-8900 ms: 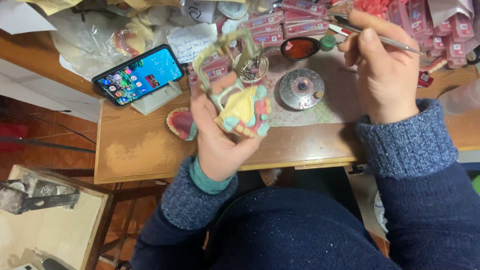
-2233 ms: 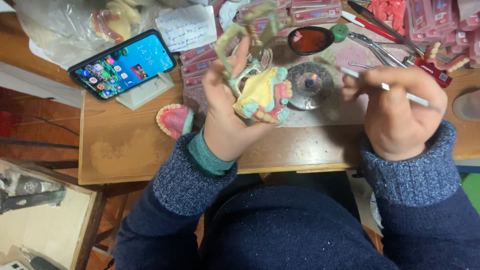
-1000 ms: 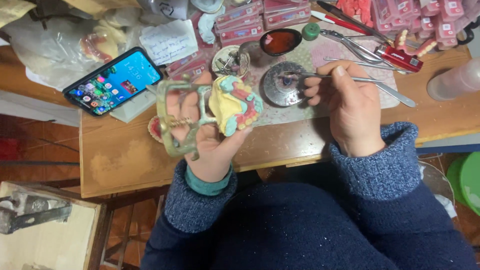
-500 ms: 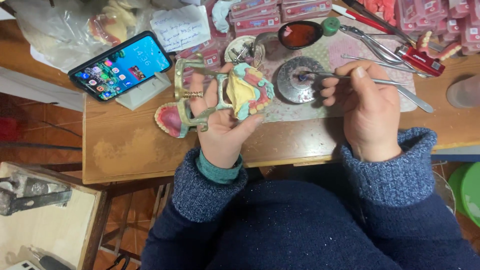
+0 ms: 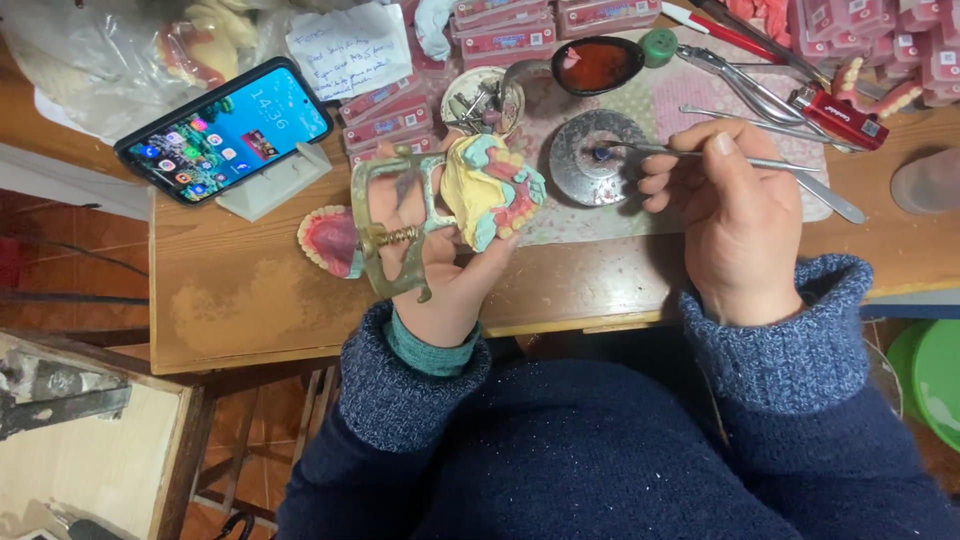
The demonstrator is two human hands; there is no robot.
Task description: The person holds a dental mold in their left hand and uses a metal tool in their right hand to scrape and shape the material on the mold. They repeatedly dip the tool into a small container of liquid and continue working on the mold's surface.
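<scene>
My left hand (image 5: 435, 270) grips a brass hinged frame (image 5: 385, 225) that carries a yellow, pink and teal dental model (image 5: 490, 185), held just above the wooden table (image 5: 250, 290). My right hand (image 5: 735, 215) holds a thin metal tool (image 5: 760, 165) like a pen. The tool's tip rests on a round metal dish (image 5: 595, 155) on the patterned mat. A pink denture plate with white teeth (image 5: 328, 242) lies on the table just left of my left hand.
A lit phone (image 5: 225, 130) leans on a white stand at the back left. Behind lie pink tooth cards (image 5: 380, 110), a paper note (image 5: 350, 50), a spoon of red wax (image 5: 595, 65), pliers (image 5: 750, 85), a red lighter (image 5: 840, 115), a small tool cup (image 5: 482, 100). A green bowl (image 5: 935, 370) sits lower right.
Over the last seconds my right hand came down from above the model and brought the tool's tip to the round metal dish. My left hand turned the frame and model and lowered them slightly.
</scene>
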